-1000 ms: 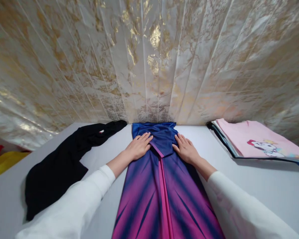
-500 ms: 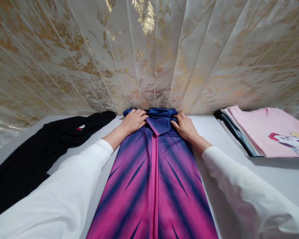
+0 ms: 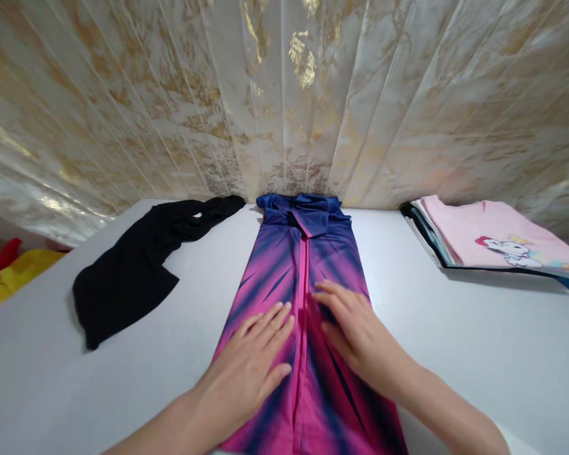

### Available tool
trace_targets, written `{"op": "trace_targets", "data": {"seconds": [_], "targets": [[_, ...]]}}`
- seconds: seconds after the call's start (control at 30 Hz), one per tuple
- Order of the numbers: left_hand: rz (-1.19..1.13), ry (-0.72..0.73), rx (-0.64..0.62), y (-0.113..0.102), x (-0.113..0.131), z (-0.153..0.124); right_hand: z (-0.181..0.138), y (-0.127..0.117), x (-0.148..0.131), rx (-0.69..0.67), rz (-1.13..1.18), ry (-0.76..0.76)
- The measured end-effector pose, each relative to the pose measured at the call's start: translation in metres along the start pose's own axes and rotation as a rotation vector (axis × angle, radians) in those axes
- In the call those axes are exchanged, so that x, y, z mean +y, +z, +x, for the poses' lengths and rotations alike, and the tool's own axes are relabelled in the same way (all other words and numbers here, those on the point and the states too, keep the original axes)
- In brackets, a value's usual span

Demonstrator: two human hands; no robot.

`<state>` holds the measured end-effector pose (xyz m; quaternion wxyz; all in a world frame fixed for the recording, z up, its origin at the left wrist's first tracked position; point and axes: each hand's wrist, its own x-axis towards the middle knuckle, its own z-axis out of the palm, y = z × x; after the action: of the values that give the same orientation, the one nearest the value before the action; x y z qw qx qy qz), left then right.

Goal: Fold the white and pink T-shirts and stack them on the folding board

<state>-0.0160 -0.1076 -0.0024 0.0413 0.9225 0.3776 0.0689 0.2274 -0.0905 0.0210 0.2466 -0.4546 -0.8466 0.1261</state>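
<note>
A shiny pink and navy garment (image 3: 284, 272), folded into a long strip with its edges meeting along a pink line in the middle, lies on the white table (image 3: 208, 265). Its far end, dark blue, is bunched against the wall. My left hand (image 3: 251, 360) rests on the garment's left half with the fingers stretched out. Over the right half is my right hand (image 3: 351, 325), its fingers extended and slightly bent; whether it touches the cloth I cannot tell. Neither hand holds anything.
To the left lies a crumpled black garment (image 3: 133, 265). A stack of folded clothes with a pink T-shirt (image 3: 493, 234) on top sits at the right. Yellow cloth (image 3: 23, 275) shows past the table's left edge. A gold-patterned wall covering (image 3: 284, 126) stands behind the table.
Both hands have left the garment's far bunched end and come back toward me, over its middle. The view has shifted, showing more of the table and the yellow cloth at left.
</note>
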Motion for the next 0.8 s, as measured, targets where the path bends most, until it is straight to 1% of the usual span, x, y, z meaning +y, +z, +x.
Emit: {"op": "trace_targets", "data": {"seconds": [0.07, 0.1, 0.13, 0.2, 0.3, 0.4, 0.5, 0.67, 0.8], "targets": [[0.018, -0.009, 0.001, 0.006, 0.012, -0.012, -0.022, 0.004, -0.038, -0.119, 0.1, -0.001], [0.024, -0.016, 0.0, 0.007, 0.014, -0.013, -0.032, 0.007, -0.051, -0.17, 0.139, -0.01], [0.027, -0.024, -0.003, 0.008, 0.015, -0.013, -0.04, 0.011, -0.06, -0.213, 0.171, -0.019], [0.026, -0.032, -0.012, 0.008, 0.014, -0.01, -0.055, 0.022, -0.066, -0.265, 0.193, -0.041], [0.017, -0.039, -0.005, 0.006, 0.013, -0.009, -0.073, 0.041, -0.06, -0.231, 0.153, -0.056], [0.009, -0.045, 0.013, 0.006, 0.013, -0.011, -0.082, 0.049, -0.057, -0.166, 0.136, -0.049], [-0.011, -0.037, 0.033, 0.007, 0.013, -0.012, -0.083, 0.043, -0.062, -0.134, 0.14, -0.053], [-0.029, -0.037, 0.044, 0.008, 0.014, -0.012, -0.08, 0.035, -0.07, -0.064, 0.049, -0.122], [-0.072, -0.041, 0.031, 0.005, 0.014, -0.011, -0.083, 0.037, -0.071, -0.074, 0.035, -0.164]]}}
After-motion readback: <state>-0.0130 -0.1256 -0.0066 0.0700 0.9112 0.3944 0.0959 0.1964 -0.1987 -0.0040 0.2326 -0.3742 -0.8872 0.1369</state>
